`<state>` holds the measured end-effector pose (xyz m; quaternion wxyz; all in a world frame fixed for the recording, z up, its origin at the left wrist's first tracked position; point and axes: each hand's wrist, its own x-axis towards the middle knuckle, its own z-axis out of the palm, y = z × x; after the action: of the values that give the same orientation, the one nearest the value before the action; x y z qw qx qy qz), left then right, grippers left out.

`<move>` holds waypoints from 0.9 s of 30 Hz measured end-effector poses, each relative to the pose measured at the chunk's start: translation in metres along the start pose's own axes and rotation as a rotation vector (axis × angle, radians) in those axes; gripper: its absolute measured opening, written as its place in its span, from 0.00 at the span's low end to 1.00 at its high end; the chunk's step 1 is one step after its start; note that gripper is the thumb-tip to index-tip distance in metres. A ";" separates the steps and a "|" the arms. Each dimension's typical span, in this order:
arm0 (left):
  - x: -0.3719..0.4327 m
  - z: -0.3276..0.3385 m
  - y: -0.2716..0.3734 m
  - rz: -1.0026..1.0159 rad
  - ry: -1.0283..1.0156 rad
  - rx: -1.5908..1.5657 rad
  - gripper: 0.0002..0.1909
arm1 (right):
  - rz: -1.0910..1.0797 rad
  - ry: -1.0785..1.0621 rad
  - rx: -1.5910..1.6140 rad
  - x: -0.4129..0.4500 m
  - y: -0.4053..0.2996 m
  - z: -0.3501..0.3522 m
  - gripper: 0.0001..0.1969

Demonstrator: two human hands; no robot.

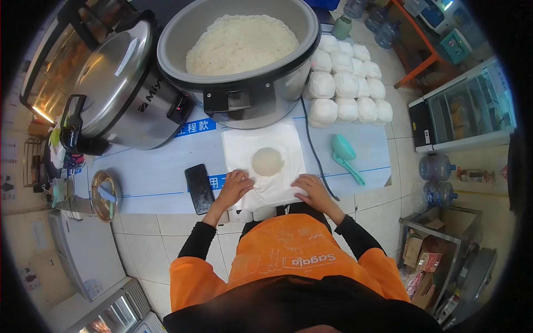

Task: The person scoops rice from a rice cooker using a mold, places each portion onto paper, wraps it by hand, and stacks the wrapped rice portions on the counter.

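A round flat-topped mound of white rice (267,162) sits on a stack of white wrapping sheets (237,145) before me. At the lower left part of the sheets is my left hand (236,188), its fingers bent on the paper. My right hand (311,189) touches the right lower edge, thumb and fingers near the paper; whether either hand pinches a sheet is unclear. Behind the sheets stands a large open rice cooker pot (266,93) full of cooked rice (243,43). Several white wrapped bundles (345,85) stand in rows at the right. A teal rice scoop (344,147) lies near them.
A black phone (200,189) lies left of the sheets. A closed steel rice cooker (120,87) stands back left, a metal bowl (107,195) at the table's left end. A black cable (315,152) runs down between sheets and scoop. A green jar (342,27) stands behind the bundles.
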<state>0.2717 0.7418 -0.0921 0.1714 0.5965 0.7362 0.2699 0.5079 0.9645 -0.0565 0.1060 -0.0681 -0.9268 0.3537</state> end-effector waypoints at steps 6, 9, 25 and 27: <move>0.006 0.005 -0.007 -0.002 0.027 -0.120 0.05 | 0.069 -0.068 0.169 -0.004 0.024 -0.005 0.16; 0.007 0.002 -0.013 -0.111 0.022 -0.310 0.04 | -0.051 -0.053 0.006 0.006 0.006 -0.021 0.15; 0.005 0.000 -0.005 -0.299 0.057 -0.479 0.04 | -0.051 0.029 -0.228 0.035 -0.011 0.034 0.26; 0.002 -0.002 0.011 -0.350 0.058 -0.502 0.06 | 0.019 0.083 -0.221 0.015 0.011 0.024 0.17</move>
<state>0.2781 0.7447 -0.0837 0.3363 0.3917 0.7425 0.4268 0.4882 0.9602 -0.0795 0.1326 -0.1029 -0.9543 0.2473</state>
